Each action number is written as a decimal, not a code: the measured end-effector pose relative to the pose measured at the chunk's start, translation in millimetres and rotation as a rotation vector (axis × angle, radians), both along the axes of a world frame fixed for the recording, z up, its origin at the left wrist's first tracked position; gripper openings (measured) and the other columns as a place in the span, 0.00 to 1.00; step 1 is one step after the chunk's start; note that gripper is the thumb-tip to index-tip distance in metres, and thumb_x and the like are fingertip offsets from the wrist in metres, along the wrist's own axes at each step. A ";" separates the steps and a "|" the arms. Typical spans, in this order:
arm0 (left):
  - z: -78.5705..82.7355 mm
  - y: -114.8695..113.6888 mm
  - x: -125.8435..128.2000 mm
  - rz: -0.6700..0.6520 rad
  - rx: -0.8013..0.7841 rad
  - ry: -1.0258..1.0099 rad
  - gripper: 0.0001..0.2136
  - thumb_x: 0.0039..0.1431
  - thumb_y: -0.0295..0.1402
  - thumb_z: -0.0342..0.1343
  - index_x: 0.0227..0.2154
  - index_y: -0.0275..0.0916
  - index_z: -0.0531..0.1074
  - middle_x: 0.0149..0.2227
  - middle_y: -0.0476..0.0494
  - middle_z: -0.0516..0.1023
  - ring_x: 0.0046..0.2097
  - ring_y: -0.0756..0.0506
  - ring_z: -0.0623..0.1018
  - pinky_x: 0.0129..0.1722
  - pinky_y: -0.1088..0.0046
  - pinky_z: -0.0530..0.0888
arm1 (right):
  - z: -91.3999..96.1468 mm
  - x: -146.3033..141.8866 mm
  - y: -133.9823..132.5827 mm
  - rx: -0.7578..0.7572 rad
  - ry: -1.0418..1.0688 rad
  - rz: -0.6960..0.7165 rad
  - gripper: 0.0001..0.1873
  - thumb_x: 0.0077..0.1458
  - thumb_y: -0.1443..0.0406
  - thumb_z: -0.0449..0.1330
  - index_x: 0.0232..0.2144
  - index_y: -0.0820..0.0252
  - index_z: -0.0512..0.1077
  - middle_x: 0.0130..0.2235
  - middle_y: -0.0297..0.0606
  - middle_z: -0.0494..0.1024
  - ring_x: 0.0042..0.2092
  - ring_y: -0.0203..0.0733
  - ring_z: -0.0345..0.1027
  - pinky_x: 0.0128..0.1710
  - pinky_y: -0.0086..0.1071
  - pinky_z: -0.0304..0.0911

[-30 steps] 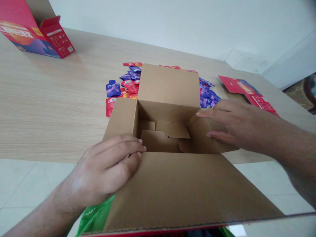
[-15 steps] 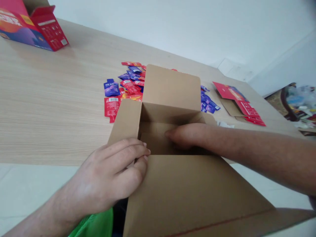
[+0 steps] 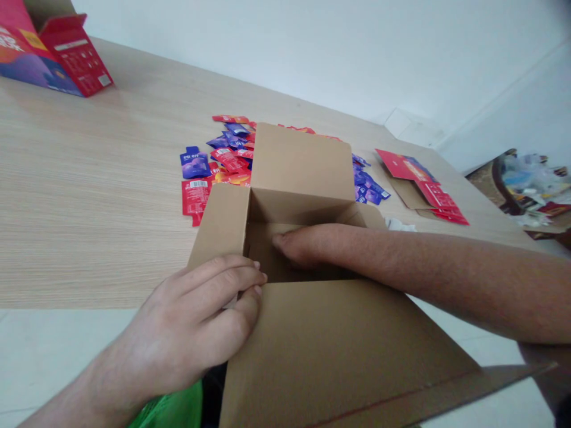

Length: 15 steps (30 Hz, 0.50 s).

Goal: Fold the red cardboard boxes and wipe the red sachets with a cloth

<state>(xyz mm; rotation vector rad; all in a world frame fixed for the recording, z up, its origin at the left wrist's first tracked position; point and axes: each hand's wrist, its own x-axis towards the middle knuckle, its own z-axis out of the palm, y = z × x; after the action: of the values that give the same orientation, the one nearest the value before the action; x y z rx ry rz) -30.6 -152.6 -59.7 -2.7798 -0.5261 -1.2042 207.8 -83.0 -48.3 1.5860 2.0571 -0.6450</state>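
A brown cardboard box (image 3: 348, 345) stands in front of me with its top flaps folded outward. My left hand (image 3: 214, 315) grips the near left corner of the box, fingers bent over the rim and thumb on the near flap. Deep inside the box is my right hand (image 3: 298, 246), close to the bottom; its fingers are mostly hidden by the hand itself and shadow. Behind the raised far flap (image 3: 303, 160) lies a spread of small red sachets (image 3: 195, 197) and purple sachets (image 3: 194, 163).
An upright red and purple carton (image 3: 78, 56) with its top open stands at the back left of the wooden table (image 3: 111, 196). A flattened red carton (image 3: 419, 184) lies at the right. Beyond the table's right end is a heap of plastic bags (image 3: 530, 178).
My right hand has moved left and a little deeper inside the box. The left hand keeps its hold on the corner. The whole view has shifted slightly.
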 end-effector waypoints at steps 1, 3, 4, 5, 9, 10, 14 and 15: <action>0.1 0.2 0.3 0.000 0.005 -0.007 0.08 0.73 0.22 0.52 0.45 0.36 0.75 0.52 0.38 0.85 0.56 0.38 0.83 0.53 0.59 0.85 | 3.1 -1.0 1.9 -0.041 -0.008 0.040 0.16 0.71 0.61 0.69 0.57 0.58 0.77 0.56 0.44 0.81 0.54 0.50 0.79 0.57 0.49 0.76; 0.4 0.3 0.8 -0.002 0.013 -0.011 0.07 0.74 0.22 0.52 0.45 0.35 0.76 0.51 0.37 0.85 0.56 0.38 0.84 0.52 0.59 0.85 | 7.4 -2.4 5.7 -0.095 -0.020 0.118 0.20 0.67 0.66 0.71 0.59 0.57 0.76 0.59 0.45 0.82 0.56 0.51 0.79 0.59 0.46 0.75; 0.6 0.2 0.9 0.000 0.015 -0.012 0.07 0.74 0.22 0.52 0.45 0.35 0.76 0.51 0.37 0.85 0.55 0.38 0.84 0.52 0.59 0.85 | 8.5 -2.7 7.5 -0.101 -0.025 0.150 0.23 0.65 0.68 0.72 0.60 0.56 0.76 0.61 0.46 0.81 0.58 0.52 0.78 0.60 0.44 0.75; 0.7 0.0 0.9 0.002 0.014 -0.013 0.07 0.74 0.22 0.53 0.45 0.35 0.76 0.51 0.37 0.85 0.55 0.38 0.84 0.52 0.59 0.85 | 9.0 -2.7 9.0 -0.098 -0.030 0.178 0.25 0.64 0.69 0.72 0.61 0.56 0.75 0.63 0.46 0.80 0.60 0.54 0.78 0.60 0.43 0.75; 1.8 -0.8 0.6 -0.005 0.002 -0.019 0.07 0.73 0.22 0.54 0.45 0.35 0.75 0.50 0.37 0.85 0.54 0.37 0.84 0.51 0.58 0.86 | 8.3 -2.8 11.7 -0.049 -0.042 0.299 0.28 0.62 0.71 0.72 0.63 0.57 0.73 0.65 0.49 0.77 0.62 0.56 0.76 0.60 0.43 0.74; 2.7 -0.8 0.8 -0.012 -0.001 -0.017 0.07 0.73 0.21 0.54 0.45 0.34 0.75 0.50 0.36 0.85 0.54 0.37 0.84 0.51 0.58 0.86 | 8.2 -3.2 11.3 -0.031 -0.036 0.337 0.28 0.63 0.71 0.71 0.63 0.58 0.73 0.65 0.50 0.76 0.62 0.55 0.76 0.61 0.42 0.73; 8.5 -0.3 3.6 -0.008 0.002 -0.015 0.05 0.72 0.21 0.55 0.43 0.35 0.75 0.47 0.37 0.86 0.52 0.39 0.86 0.49 0.60 0.87 | 8.5 -5.4 5.9 0.075 -0.006 0.477 0.21 0.73 0.70 0.60 0.66 0.64 0.72 0.66 0.56 0.71 0.65 0.58 0.70 0.66 0.46 0.68; 10.2 -0.2 4.6 -0.004 0.000 -0.020 0.05 0.71 0.21 0.55 0.42 0.35 0.74 0.46 0.37 0.86 0.51 0.39 0.86 0.49 0.61 0.88 | 8.2 -5.5 4.1 0.097 -0.001 0.503 0.21 0.75 0.70 0.57 0.66 0.65 0.72 0.66 0.57 0.71 0.65 0.59 0.69 0.67 0.47 0.66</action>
<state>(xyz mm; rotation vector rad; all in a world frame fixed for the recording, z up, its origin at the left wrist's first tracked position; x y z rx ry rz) -26.0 -152.8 -49.5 -2.7729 -0.5222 -1.2346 202.2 -79.0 -40.1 1.0401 2.3860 -0.3618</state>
